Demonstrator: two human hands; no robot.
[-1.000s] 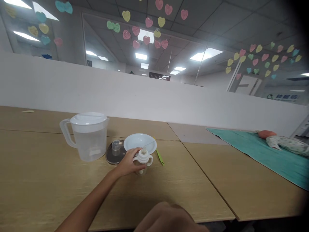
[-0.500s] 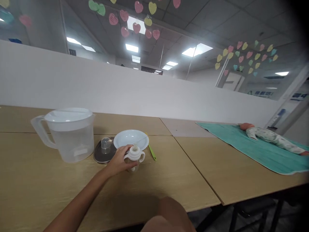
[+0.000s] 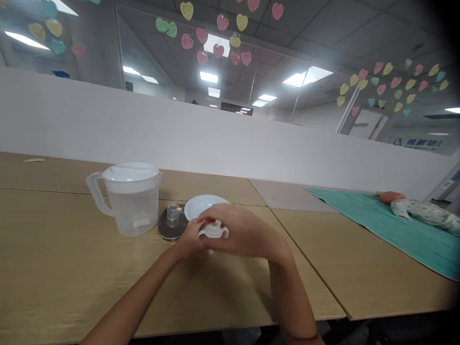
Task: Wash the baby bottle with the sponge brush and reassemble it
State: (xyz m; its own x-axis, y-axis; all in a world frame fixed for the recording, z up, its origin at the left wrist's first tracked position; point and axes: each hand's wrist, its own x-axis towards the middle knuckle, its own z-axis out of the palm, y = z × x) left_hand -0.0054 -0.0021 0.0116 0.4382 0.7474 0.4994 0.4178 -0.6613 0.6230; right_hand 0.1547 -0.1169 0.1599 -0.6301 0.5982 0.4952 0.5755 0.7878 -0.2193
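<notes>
A small baby bottle (image 3: 214, 231) with a white collar and two side handles stands low over the table in front of me. My left hand (image 3: 190, 238) grips it from the left. My right hand (image 3: 239, 231), blurred, curls around its top from the right, thumb in front and fingers behind. Both hands hide most of the bottle's body. Just behind them is a white bowl (image 3: 201, 203), partly covered by my right hand. To the left, a clear dome-shaped cap (image 3: 173, 213) stands on a dark metal tray (image 3: 166, 232).
A large translucent lidded pitcher (image 3: 134, 203) stands left of the tray. On the right, a green cloth (image 3: 362, 215) bears a baby doll (image 3: 424, 211) in patterned clothes. A white partition (image 3: 201, 139) with glass above runs behind the tables. The table's front edge is near me.
My right hand has come up from the lower edge and curled around the bottle's top. My left hand stays on the bottle. The view has turned slightly left.
</notes>
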